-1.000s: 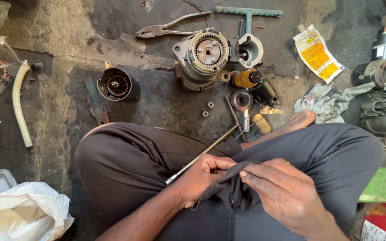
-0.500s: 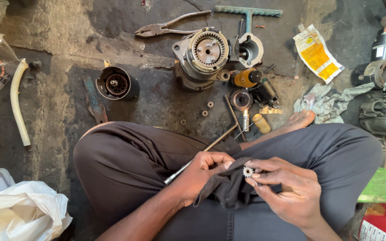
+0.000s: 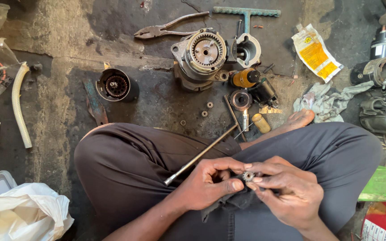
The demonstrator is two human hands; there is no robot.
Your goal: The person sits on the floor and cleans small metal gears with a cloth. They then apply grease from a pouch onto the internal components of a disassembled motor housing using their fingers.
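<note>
I sit cross-legged on a grimy floor. My left hand (image 3: 211, 183) and my right hand (image 3: 287, 192) meet over my lap, fingertips pinching a small metal gear (image 3: 248, 176). A dark cloth (image 3: 228, 201) is bunched under both hands, held mostly by the left. A long thin metal rod (image 3: 200, 154) lies across my left thigh, its near end just beside my left hand. On the floor ahead lie two more small gears (image 3: 207, 109).
Ahead lie a round geared motor housing (image 3: 200, 53), a dark cylindrical casing (image 3: 115, 85), pliers (image 3: 164, 29), a green T-handle wrench (image 3: 246, 12), a yellow packet (image 3: 316, 51), a rag (image 3: 325, 100), and small parts. A white hose (image 3: 19, 105) and plastic bags lie left; a green box (image 3: 383, 185) right.
My hands have lifted off the dark cloth on my lap and drawn together. The small gear, unseen a second ago, now sits pinched between the fingertips of both hands.
</note>
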